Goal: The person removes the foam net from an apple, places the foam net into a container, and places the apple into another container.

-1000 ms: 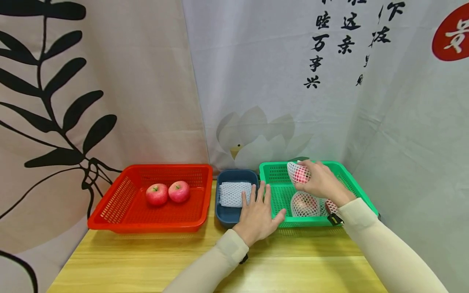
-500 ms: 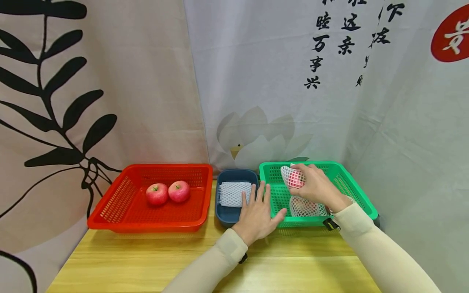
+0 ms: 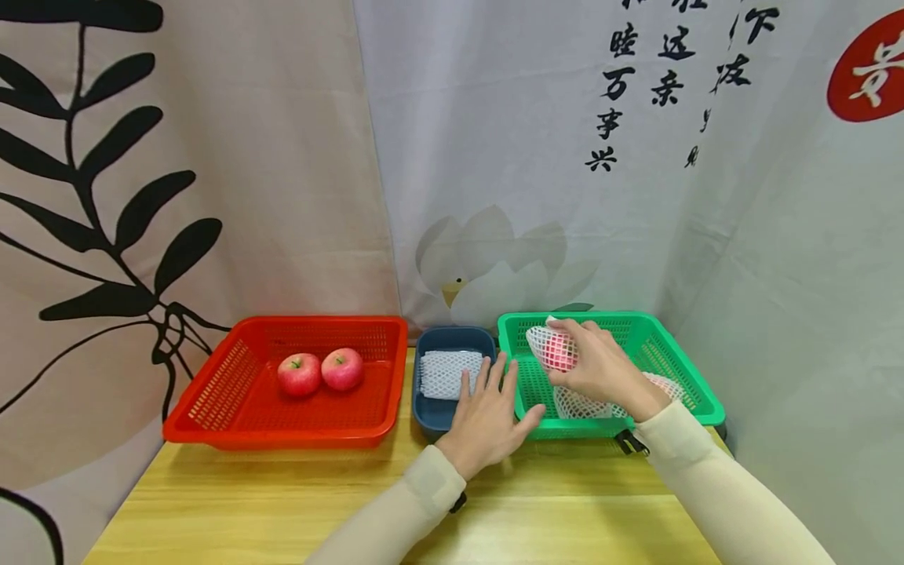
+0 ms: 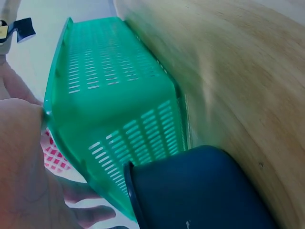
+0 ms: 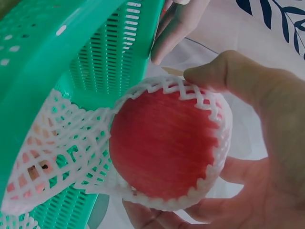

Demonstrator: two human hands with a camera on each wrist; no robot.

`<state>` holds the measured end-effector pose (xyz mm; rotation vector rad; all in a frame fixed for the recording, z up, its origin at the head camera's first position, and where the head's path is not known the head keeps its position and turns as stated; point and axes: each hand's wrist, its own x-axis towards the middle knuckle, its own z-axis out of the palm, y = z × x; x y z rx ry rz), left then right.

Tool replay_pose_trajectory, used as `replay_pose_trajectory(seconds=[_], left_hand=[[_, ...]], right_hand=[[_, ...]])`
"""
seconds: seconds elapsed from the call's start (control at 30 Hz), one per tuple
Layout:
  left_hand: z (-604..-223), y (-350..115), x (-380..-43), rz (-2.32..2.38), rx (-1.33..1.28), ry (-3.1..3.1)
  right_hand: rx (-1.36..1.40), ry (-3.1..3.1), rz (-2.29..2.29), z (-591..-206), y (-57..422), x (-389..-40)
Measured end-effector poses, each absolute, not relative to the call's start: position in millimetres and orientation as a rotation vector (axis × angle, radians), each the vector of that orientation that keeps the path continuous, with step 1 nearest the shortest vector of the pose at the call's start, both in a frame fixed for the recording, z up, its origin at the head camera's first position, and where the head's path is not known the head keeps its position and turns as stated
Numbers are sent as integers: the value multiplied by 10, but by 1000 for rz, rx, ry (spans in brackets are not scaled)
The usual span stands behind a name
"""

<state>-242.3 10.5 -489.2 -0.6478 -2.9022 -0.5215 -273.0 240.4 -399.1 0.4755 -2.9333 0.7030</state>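
Netted apple (image 3: 558, 351), clasped between thumb (image 5: 228, 71) and fingers (image 5: 209, 210) of right grip (image 3: 600, 362), over green basket (image 3: 572, 429), left grip (image 3: 487, 420) splayed

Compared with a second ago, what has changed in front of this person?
The right hand has shifted left and slightly nearer the person, carrying the netted apple it already held toward the left side of the green basket. Nothing was newly taken or let go. The left hand stayed spread, and the two bare apples stayed in the red basket.
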Motion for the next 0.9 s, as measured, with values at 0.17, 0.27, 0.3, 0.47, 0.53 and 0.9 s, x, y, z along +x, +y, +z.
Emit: replay_pose_trajectory(seconds=[0.17,0.27,0.3,0.47,0.53,0.9], left_hand=[[-4880,52,-2395,-501,-665,-2864],[-4855,14,-2377,-498,-669,-2858],[-4844,1,-2372,-501,-669,-2851],[-4817,-67,-2353,-488,-667,-2839],[-4810,-95,-2340,-486,-667,-2843],[-4742,-255,-2263,-480,-655,-2814]], right_hand=[[487,-2918,683,-3994,2357,-2707],[499,-2906,664,-3992,2335,-2695],[503,-2900,660,-3989,2329,-2690],[517,-2871,667,-3962,2303,-2652],[523,-2863,670,-3946,2295,-2637],[551,-2817,704,-3837,2229,-2580]])
